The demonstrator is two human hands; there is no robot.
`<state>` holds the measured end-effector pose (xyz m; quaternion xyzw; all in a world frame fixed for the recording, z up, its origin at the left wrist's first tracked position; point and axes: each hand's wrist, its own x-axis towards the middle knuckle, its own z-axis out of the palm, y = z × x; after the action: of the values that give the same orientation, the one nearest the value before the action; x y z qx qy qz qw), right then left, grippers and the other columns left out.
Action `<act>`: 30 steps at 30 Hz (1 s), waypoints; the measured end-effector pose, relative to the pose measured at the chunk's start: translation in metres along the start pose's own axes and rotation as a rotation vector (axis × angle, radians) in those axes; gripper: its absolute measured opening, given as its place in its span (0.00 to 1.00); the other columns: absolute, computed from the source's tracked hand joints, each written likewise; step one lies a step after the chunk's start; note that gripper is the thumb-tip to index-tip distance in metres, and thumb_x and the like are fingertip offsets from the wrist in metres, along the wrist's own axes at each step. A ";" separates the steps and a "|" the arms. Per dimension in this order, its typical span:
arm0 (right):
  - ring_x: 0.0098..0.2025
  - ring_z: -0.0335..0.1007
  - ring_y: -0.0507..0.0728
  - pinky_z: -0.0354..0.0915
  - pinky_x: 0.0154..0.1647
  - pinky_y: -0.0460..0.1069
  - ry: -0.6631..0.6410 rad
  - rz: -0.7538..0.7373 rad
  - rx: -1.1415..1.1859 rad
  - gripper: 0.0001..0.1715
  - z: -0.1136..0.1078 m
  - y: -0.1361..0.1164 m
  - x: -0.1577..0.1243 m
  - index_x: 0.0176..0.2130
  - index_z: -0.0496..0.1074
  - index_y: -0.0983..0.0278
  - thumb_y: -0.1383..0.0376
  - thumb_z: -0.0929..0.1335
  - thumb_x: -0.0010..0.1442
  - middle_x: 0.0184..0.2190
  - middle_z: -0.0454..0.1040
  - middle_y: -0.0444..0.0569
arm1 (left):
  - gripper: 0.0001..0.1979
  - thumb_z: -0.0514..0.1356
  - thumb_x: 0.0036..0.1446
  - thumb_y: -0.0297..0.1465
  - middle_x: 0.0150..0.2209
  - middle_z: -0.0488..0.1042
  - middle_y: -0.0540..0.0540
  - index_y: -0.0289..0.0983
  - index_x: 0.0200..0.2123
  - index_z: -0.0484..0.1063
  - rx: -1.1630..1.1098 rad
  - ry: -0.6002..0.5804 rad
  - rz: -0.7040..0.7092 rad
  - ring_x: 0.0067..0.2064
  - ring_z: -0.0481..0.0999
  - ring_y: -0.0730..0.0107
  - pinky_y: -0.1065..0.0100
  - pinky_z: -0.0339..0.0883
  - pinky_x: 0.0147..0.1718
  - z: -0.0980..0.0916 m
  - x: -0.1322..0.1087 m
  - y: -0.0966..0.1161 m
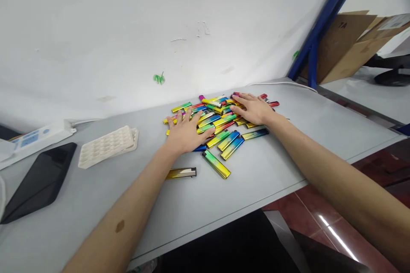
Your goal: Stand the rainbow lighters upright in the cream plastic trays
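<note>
A loose pile of shiny, multicoloured lighters (pixel 209 120) lies on the grey table near the wall. My left hand (pixel 185 133) rests palm down on the pile's left side, fingers spread. On the right side, my right hand (pixel 253 109) lies flat over more lighters, its fingers apart too. Neither hand grips a lighter; what lies under the palms is hidden. Closer to the table's front, a green and gold lighter (pixel 217 164) sits apart from the pile. A gold and silver lighter (pixel 182 173) is beside my left forearm, which partly covers it.
Left of the pile are two cream textured trays (pixel 107 146), stacked askew, and a black phone (pixel 41 179). A white power strip (pixel 36 140) runs along the left. Blue metal framing (pixel 320 25) and cardboard boxes (pixel 349 47) stand at the right. A white wall bounds the back.
</note>
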<state>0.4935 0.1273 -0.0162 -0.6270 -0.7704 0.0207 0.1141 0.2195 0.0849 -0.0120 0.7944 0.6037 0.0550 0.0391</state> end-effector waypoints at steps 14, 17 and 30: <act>0.76 0.45 0.73 0.43 0.74 0.71 0.024 -0.055 -0.064 0.54 -0.006 -0.022 -0.020 0.73 0.59 0.59 0.31 0.51 0.65 0.75 0.54 0.55 | 0.48 0.50 0.58 0.66 0.75 0.54 0.41 0.47 0.73 0.55 0.018 0.110 0.143 0.76 0.43 0.33 0.26 0.31 0.70 0.004 -0.097 0.024; 0.77 0.39 0.75 0.40 0.74 0.72 0.003 -0.131 -0.068 0.57 -0.004 -0.041 -0.033 0.75 0.55 0.57 0.28 0.52 0.62 0.76 0.50 0.55 | 0.47 0.48 0.60 0.65 0.76 0.51 0.40 0.45 0.74 0.53 0.039 0.109 0.101 0.76 0.43 0.33 0.25 0.31 0.69 0.011 -0.092 0.018; 0.77 0.39 0.77 0.38 0.75 0.71 0.038 -0.180 -0.057 0.61 0.005 -0.050 -0.034 0.76 0.48 0.62 0.28 0.54 0.61 0.76 0.47 0.60 | 0.43 0.48 0.64 0.60 0.75 0.51 0.36 0.38 0.72 0.54 0.043 0.103 0.201 0.76 0.46 0.41 0.35 0.36 0.73 0.011 -0.062 0.016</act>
<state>0.4506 0.0839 -0.0169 -0.5586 -0.8215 -0.0235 0.1124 0.2196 0.0208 -0.0234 0.8476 0.5233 0.0862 -0.0147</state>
